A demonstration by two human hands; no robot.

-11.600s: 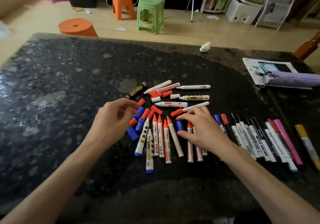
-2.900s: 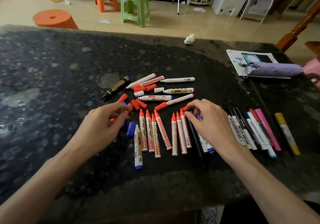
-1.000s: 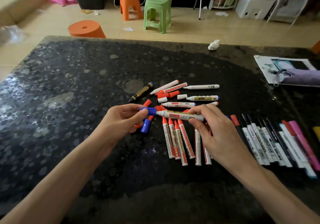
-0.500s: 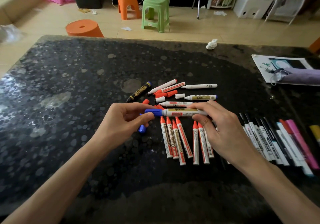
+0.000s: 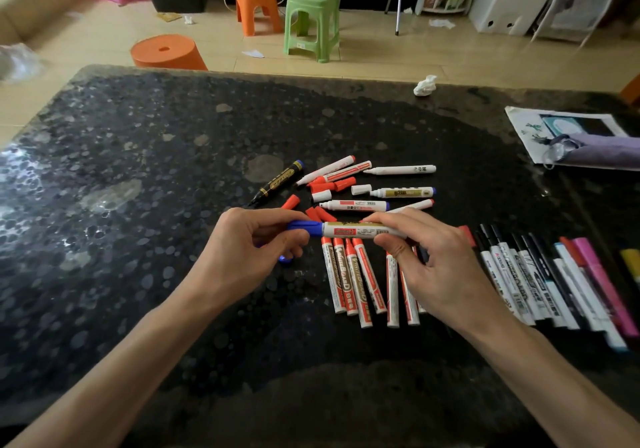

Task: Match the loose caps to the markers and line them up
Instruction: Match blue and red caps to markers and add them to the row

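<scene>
A black speckled stone table (image 5: 145, 177) filled most of the view. At its right side a row of capped markers (image 5: 540, 285) lay side by side, mostly black-capped with pink and red ones at the right end. Left of it, in the near middle, lay a shorter row of red-capped whiteboard markers (image 5: 349, 278). The right hand (image 5: 440, 267) was held just above that row, its fingers and thumb curled round the barrel of a white marker (image 5: 360, 230) lying crosswise in the air. The left hand (image 5: 249, 253) pinched the blue cap (image 5: 304, 227) at the marker's left end between thumb and fingers. The cap met the barrel, though whether it was fully seated could not be told. Farther off lay a loose cluster with a black marker (image 5: 278, 181), several uncapped white markers (image 5: 356, 206), scattered red caps (image 5: 334, 185) and a white cap (image 5: 361, 189). Another blue cap (image 5: 285, 260) peeked out beneath the left hand.
</scene>
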